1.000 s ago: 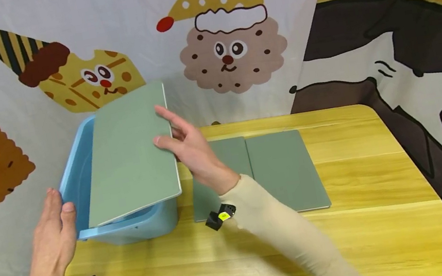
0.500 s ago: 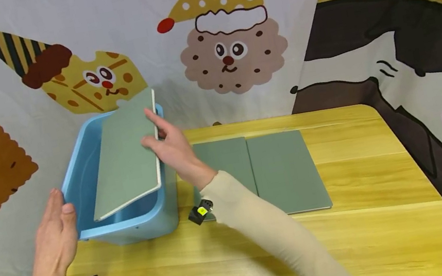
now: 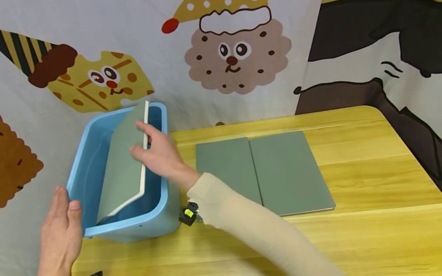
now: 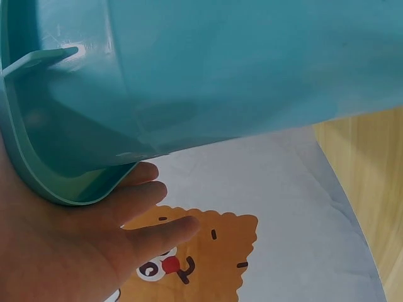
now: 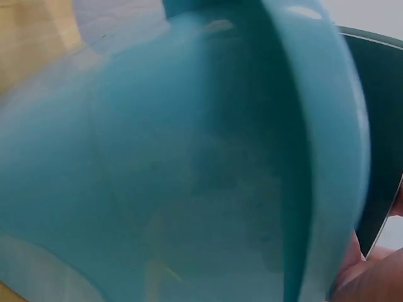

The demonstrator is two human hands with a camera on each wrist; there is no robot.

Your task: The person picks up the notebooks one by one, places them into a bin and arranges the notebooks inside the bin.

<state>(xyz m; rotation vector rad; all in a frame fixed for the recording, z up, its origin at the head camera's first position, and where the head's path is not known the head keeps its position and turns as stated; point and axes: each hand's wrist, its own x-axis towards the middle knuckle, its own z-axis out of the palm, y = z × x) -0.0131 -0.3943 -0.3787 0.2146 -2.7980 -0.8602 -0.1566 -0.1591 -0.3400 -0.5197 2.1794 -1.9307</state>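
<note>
A grey-green notebook (image 3: 118, 161) with white page edges slants down into a light blue plastic bin (image 3: 137, 219), its cover bent. My right hand (image 3: 161, 153) pinches the notebook's right edge, thumb on the cover. In the right wrist view the bin's wall (image 5: 157, 157) hides most of that hand (image 5: 378, 277); part of the dark notebook (image 5: 378, 107) shows beyond the rim. My left hand (image 3: 58, 235) rests against the bin's left rim with its fingers extended. The left wrist view has the palm (image 4: 69, 245) touching the outside of the bin (image 4: 252, 69).
Two more grey-green covers, a left one (image 3: 226, 166) and a right one (image 3: 291, 172), lie side by side on the wooden table (image 3: 387, 227), right of the bin. A cartoon-printed cloth (image 3: 172, 62) hangs directly behind the table.
My right hand has moved left and slightly down, lowering the notebook deeper into the bin and tilting it more steeply. The left hand has stayed at the bin's rim.
</note>
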